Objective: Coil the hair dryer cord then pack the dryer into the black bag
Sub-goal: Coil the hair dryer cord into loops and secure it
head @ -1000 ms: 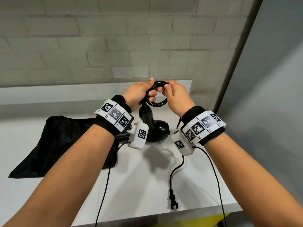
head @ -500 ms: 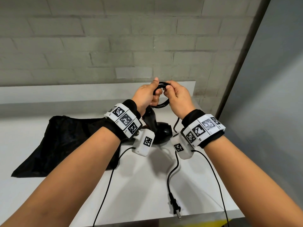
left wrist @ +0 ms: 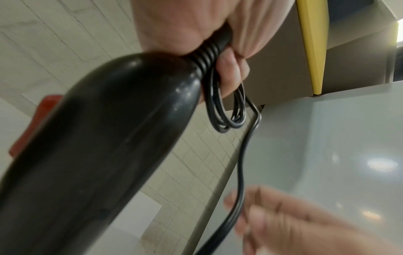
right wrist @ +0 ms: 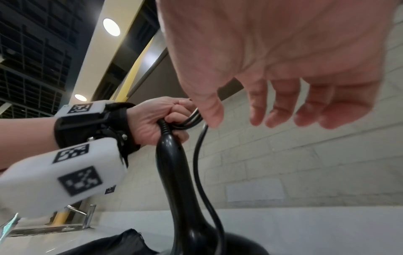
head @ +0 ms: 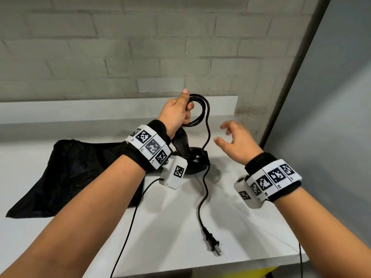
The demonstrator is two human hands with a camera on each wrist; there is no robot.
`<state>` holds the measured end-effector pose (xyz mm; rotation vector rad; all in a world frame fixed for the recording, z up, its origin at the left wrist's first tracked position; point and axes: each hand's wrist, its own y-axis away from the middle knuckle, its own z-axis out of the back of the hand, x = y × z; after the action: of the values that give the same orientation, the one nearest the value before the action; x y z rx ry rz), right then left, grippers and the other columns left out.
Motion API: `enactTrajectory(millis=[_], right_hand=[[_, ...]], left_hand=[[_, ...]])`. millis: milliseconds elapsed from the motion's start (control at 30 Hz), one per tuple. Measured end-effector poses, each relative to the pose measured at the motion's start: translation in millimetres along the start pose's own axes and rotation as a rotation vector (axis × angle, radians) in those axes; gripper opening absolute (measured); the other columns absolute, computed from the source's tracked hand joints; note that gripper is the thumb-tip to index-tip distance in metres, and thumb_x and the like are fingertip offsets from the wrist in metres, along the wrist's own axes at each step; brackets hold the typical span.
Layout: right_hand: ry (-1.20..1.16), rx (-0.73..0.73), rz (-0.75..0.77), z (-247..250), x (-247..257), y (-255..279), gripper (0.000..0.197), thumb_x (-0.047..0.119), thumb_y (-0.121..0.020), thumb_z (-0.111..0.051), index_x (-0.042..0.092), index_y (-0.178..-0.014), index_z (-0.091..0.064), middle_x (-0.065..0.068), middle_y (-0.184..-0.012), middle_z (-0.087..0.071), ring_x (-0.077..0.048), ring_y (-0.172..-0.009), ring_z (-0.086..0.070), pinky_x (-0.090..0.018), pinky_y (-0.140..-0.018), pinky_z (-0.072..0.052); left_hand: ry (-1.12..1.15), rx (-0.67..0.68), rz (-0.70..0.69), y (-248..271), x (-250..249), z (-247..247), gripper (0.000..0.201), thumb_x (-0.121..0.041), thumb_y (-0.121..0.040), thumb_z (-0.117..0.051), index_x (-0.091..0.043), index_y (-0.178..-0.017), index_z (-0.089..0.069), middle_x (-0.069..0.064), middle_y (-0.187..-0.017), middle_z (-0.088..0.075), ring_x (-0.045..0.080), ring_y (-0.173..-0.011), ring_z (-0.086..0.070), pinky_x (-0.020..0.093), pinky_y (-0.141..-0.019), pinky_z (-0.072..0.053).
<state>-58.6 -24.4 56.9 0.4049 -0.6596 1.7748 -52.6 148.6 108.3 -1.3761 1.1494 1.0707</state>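
Observation:
My left hand (head: 177,111) grips several loops of the black cord (head: 202,111) together with the strain relief at the end of the dryer's handle. The black hair dryer (head: 183,149) hangs from that grip, its body resting on the white table (head: 170,227). In the left wrist view the handle (left wrist: 98,155) fills the frame below my fingers (left wrist: 231,81). The loose cord runs down to the plug (head: 211,242) near the front edge. My right hand (head: 235,140) hovers open to the right of the cord, holding nothing. The black bag (head: 66,173) lies flat at the left.
A grey brick wall (head: 140,47) with a low ledge stands behind the table. A grey panel (head: 331,117) closes off the right side. The table's front edge runs just below the plug. Thin sensor cables hang from both wrist units.
My right hand has let go of the cord loop and moved right and down, fingers spread. The left hand has lifted a little and holds the coil alone.

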Motion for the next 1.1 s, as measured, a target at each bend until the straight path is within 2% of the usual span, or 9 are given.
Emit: enactTrajectory(millis=[133,200,300,467,733,867,933,1000,1100], right_hand=[[0.282,0.511,-0.201,-13.7,-12.7,17.0,0.04,0.045,-0.087,-0.052,0.008,-0.095,-0.063,-0.007,-0.087,-0.06,-0.019,-0.076,-0.052,-0.026,-0.07,-0.039],[0.334,0.744,-0.267,-27.7,-14.2,26.7,0.045,0.053,-0.084,-0.051,0.011,-0.074,-0.065,-0.001,-0.064,-0.062,-0.016,-0.058,-0.053,-0.026,-0.061,-0.043],[0.296,0.871,-0.321,-49.6,-14.5,34.3,0.044,0.055,-0.078,-0.056,0.017,-0.055,-0.058,0.005,-0.045,-0.058,-0.013,-0.047,-0.055,-0.026,-0.063,-0.046],[0.282,0.773,-0.297,-67.9,-9.9,33.8,0.042,0.039,-0.08,-0.056,0.015,-0.046,-0.051,0.004,-0.038,-0.053,-0.011,-0.038,-0.05,-0.02,-0.051,-0.045],[0.126,0.626,-0.307,-58.1,-17.2,13.6,0.012,0.016,-0.088,-0.049,0.008,-0.083,-0.056,-0.003,-0.064,-0.059,-0.009,-0.032,-0.049,-0.014,-0.032,-0.036],[0.083,0.244,-0.376,-45.7,-33.2,-0.7,0.021,0.017,-0.09,-0.045,0.004,-0.106,-0.053,-0.019,-0.11,-0.063,-0.034,-0.087,-0.063,-0.037,-0.071,-0.052],[0.086,0.141,-0.414,-38.6,-37.7,1.9,0.039,0.025,-0.088,-0.052,0.005,-0.121,-0.044,-0.018,-0.119,-0.057,-0.034,-0.104,-0.059,-0.037,-0.084,-0.049],[0.166,0.194,-0.405,-36.0,-38.9,8.8,0.04,0.035,-0.086,-0.055,0.006,-0.112,-0.049,-0.013,-0.109,-0.059,-0.03,-0.098,-0.06,-0.031,-0.076,-0.047],[0.288,0.397,-0.393,-42.7,-32.0,24.1,0.041,0.051,-0.081,-0.055,0.014,-0.065,-0.049,0.0,-0.07,-0.051,-0.016,-0.062,-0.052,-0.024,-0.05,-0.034]], left_hand=[[0.036,-0.015,-0.006,-0.7,0.0,0.2,0.043,-0.032,-0.1,-0.03,-0.017,-0.059,-0.033,-0.01,-0.047,-0.039,0.0,-0.03,-0.02,0.012,-0.033,-0.017],[0.03,-0.017,-0.007,-0.5,0.4,-0.1,0.043,-0.032,-0.1,-0.03,-0.018,-0.06,-0.033,-0.005,-0.055,-0.038,0.0,-0.031,-0.02,0.012,-0.034,-0.016],[0.007,-0.022,-0.007,-0.4,1.5,0.4,0.044,-0.034,-0.1,-0.03,-0.018,-0.059,-0.035,0.001,-0.063,-0.028,0.0,-0.032,-0.018,0.013,-0.035,-0.015],[0.015,-0.028,-0.007,2.4,0.3,0.1,0.044,-0.034,-0.1,-0.03,-0.018,-0.059,-0.034,-0.001,-0.062,-0.031,0.001,-0.032,-0.02,0.013,-0.035,-0.016],[0.059,-0.041,0.002,5.8,-1.1,-1.1,0.04,-0.033,-0.1,-0.03,-0.02,-0.062,-0.032,-0.003,-0.061,-0.038,0.0,-0.031,-0.02,0.013,-0.036,-0.015],[0.052,-0.047,0.0,5.7,-0.1,-0.7,0.041,-0.033,-0.1,-0.03,-0.019,-0.062,-0.032,-0.003,-0.062,-0.037,0.0,-0.032,-0.02,0.014,-0.037,-0.015],[0.033,-0.053,-0.003,5.2,0.7,-0.4,0.042,-0.035,-0.1,-0.029,-0.019,-0.061,-0.033,-0.001,-0.063,-0.033,0.001,-0.032,-0.02,0.016,-0.038,-0.015],[0.011,-0.063,-0.006,4.3,1.7,0.3,0.043,-0.036,-0.1,-0.029,-0.019,-0.06,-0.034,0.0,-0.064,-0.029,0.002,-0.033,-0.018,0.017,-0.04,-0.014],[-0.013,-0.071,-0.017,3.2,2.5,0.6,0.044,-0.037,-0.1,-0.028,-0.02,-0.059,-0.034,0.0,-0.065,-0.027,0.003,-0.035,-0.018,0.02,-0.043,-0.013]])
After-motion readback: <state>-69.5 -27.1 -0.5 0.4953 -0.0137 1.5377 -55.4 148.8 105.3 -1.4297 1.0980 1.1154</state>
